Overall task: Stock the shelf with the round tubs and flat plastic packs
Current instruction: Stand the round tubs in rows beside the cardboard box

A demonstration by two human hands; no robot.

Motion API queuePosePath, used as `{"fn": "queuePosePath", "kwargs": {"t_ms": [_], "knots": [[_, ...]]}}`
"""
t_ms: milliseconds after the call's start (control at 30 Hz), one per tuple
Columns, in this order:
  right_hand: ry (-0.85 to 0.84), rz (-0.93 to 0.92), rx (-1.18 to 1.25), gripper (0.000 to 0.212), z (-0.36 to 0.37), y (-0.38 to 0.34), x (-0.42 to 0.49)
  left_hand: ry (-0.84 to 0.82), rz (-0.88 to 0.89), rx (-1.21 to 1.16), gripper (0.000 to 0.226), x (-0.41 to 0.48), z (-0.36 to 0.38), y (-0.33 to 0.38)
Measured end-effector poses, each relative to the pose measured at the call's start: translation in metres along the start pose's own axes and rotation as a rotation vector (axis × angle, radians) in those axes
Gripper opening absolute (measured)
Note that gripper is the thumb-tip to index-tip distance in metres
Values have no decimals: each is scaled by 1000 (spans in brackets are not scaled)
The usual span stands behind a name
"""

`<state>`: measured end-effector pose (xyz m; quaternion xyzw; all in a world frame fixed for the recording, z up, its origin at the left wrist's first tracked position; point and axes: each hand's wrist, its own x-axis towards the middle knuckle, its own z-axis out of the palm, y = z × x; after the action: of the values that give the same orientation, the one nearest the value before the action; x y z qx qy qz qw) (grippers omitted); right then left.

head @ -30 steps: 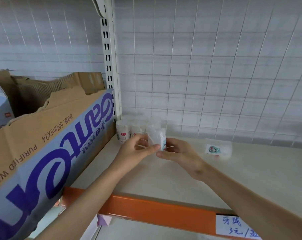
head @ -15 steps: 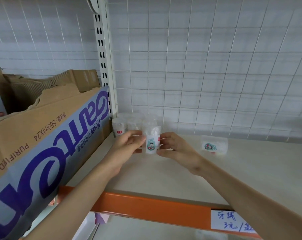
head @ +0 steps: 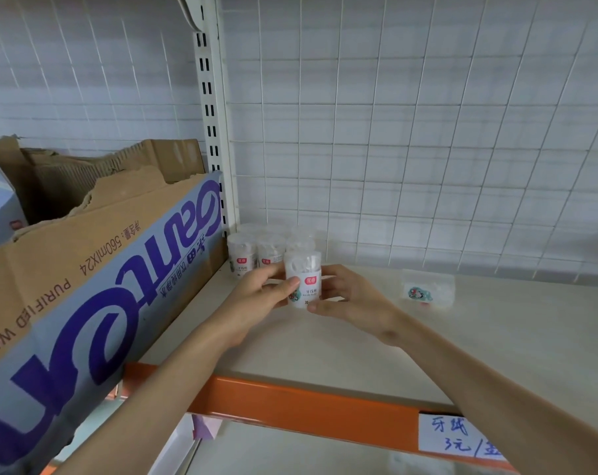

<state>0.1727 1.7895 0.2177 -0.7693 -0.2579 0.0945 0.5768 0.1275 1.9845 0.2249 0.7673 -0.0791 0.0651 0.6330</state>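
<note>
Two hands share one round tub [head: 303, 277] in the head view, the only view there is. The left hand [head: 256, 298] curls thumb and fingers round the tub's left side and the right hand [head: 354, 301] cups its right side and base, so each grip is closed on the tub and holds nothing else. The tub is upright, label toward the camera, low over the shelf [head: 496, 344]; whether its base touches the board I cannot tell, as the right thumb hides it. Just beside it at 11 o'clock stands the cluster of stocked tubs [head: 256, 250], in the back left corner against the wire grid [head: 393, 149]. A cardboard box [head: 102, 269] closes that side at the cluster's 9 o'clock. At 3 o'clock from the held tub, well apart, one flat plastic pack [head: 427, 291] lies alone on the shelf. I judge the step in hand to be setting this tub down at the front right of the cluster. The next move likely calls for lowering it straight and nudging it toward 11 o'clock until it meets its neighbours. Both grips would then loosen without tipping it or the light tubs behind.
</note>
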Motion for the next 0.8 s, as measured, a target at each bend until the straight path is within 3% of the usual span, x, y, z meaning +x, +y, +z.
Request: {"fn": "queuePosePath", "kwargs": {"t_ms": [200,400,567,800], "knots": [[19,-15,-85,52,-1,2,1,-44,105,179,25,-6,1,6],[32,20,-152,56,2,4,2,135,117,948,51,-33,-11,11],[115,24,-216,57,20,0,6,89,-39,1103,52,-61,-40,2],[136,11,-270,61,56,-19,30,94,-75,988,36,-71,-58,-9]]}}
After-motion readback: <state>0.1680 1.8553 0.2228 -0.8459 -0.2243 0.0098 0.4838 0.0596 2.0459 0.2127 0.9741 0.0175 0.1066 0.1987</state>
